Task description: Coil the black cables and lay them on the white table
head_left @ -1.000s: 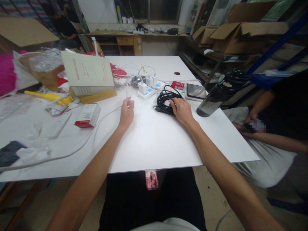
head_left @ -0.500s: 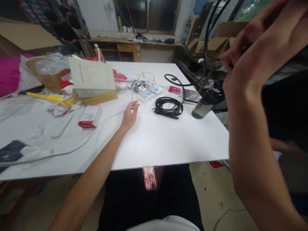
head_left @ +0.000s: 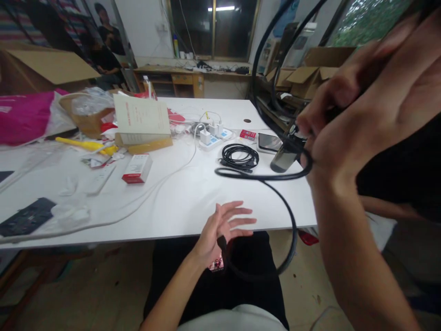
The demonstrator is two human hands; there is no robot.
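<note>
High at the right, my right hand [head_left: 351, 110] is closed around a black cable [head_left: 255, 76], whose loops hang in front of it and down past the table edge. The cable's plug end [head_left: 222, 243] dangles at the palm of my left hand [head_left: 220, 225]. That hand is open over the table's front edge, fingers spread to the right; the plug looks to be touching or just in front of it. A coiled black cable [head_left: 239, 157] lies on the white table [head_left: 182, 202] beyond the hanging loop.
A dark bottle [head_left: 283, 158], a phone-like device [head_left: 269, 143] and a red packet [head_left: 247, 134] stand or lie beyond the coil. A power strip [head_left: 211, 143] with chargers is mid-table. Left are a red-and-white box [head_left: 138, 168], a booklet [head_left: 141, 117] and a white cord [head_left: 120, 218].
My left hand has come back from the white cord to the front edge and spread its fingers. My right hand has moved left, and the black cable now hangs down in front of me.
</note>
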